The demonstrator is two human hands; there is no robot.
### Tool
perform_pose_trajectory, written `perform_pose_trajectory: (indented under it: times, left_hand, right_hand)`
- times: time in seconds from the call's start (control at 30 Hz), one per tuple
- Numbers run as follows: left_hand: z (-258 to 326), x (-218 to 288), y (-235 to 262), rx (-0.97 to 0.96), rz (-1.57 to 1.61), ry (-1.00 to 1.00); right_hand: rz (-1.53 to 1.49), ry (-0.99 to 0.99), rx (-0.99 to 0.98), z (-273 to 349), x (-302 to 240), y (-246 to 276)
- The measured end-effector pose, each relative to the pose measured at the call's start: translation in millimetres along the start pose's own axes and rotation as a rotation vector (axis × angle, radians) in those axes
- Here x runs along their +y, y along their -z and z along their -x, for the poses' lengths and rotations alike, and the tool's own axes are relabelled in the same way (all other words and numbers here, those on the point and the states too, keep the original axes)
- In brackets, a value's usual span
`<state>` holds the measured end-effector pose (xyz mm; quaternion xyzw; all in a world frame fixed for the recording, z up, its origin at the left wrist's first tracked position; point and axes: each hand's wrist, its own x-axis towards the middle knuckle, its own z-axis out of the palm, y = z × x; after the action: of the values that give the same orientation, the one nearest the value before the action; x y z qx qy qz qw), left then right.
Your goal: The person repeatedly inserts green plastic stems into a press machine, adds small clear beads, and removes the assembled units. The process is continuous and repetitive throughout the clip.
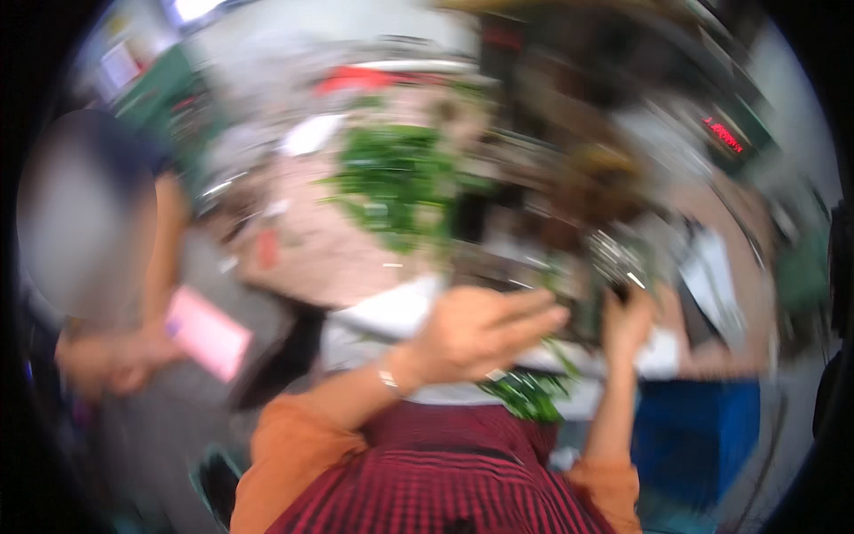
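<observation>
While motion blur smears everything, the left hand [476, 331] hangs loose with fingers extended over leafy greens [527, 392] at the bench [356, 258] edge. Whether the right hand [628, 319] grips anything cannot be told. One larger green pile [396, 182] lies farther back; one person [107, 267] with a pink card [206, 332] stands left.

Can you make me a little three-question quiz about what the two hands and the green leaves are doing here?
1. True or false: a pile of green leaves lies on the table beyond the hands.
2. Which hand is raised in front with its fingers stretched out flat? A) left hand B) right hand
3. Fill in: the other person at the left edge holds a ____ card.

Key
1. True.
2. A. The right hand is up near a shiny metal thing, too blurred to tell its grip.
3. Pink.
</observation>
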<state>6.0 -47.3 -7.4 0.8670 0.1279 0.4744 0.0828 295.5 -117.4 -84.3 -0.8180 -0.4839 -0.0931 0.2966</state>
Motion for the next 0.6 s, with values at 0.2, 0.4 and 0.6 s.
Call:
perform_pose_trajectory:
  times: [0.2, 0.4, 0.6]
  left_hand:
    - [72, -3, 66, 0.929, 0.383, 0.704]
    - [83, -12, 61, 0.629, 0.094, 0.834]
    - [70, -117, 35, 0.066, -0.344, 0.702]
  right_hand:
    - [0.029, -0.041, -0.099, 2, 50, -1]
    - [-0.503, -0.158, -0.073, -16, 25, -4]
    - [-0.769, -0.159, -0.056, -18, 8, -17]
